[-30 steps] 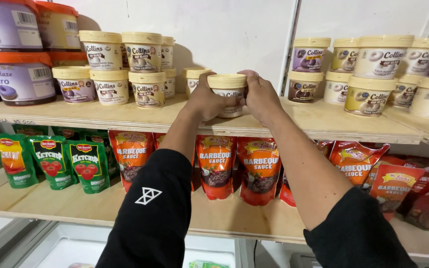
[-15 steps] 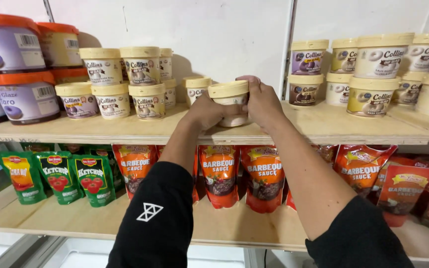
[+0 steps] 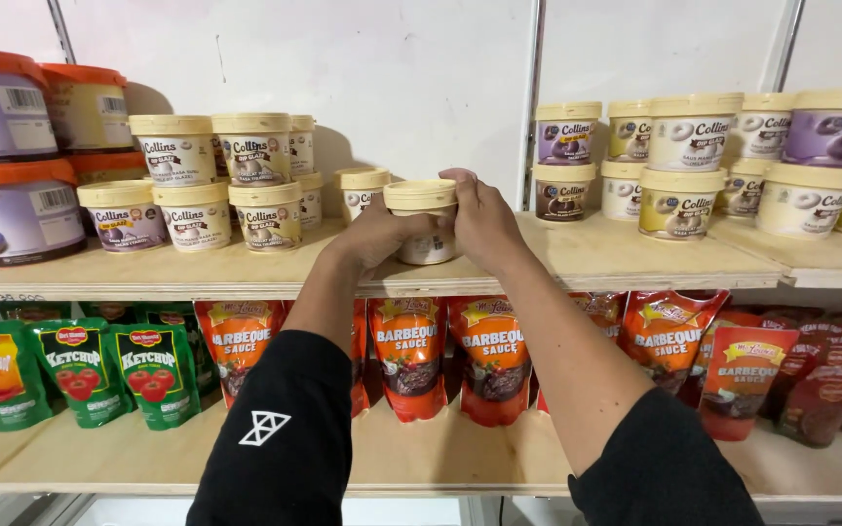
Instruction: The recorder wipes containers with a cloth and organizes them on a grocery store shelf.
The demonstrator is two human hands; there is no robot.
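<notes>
You are gripping a small cream-lidded tub (image 3: pixel 423 222) between your left hand (image 3: pixel 382 232) and right hand (image 3: pixel 484 219), both closing around its sides just above the wooden shelf (image 3: pixel 596 258), with another cream-lidded tub (image 3: pixel 361 192) standing just beyond your left hand.

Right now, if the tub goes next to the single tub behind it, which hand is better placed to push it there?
Probably the right hand: it wraps the tub on the side away from the single tub. The left hand sits between them.
</notes>
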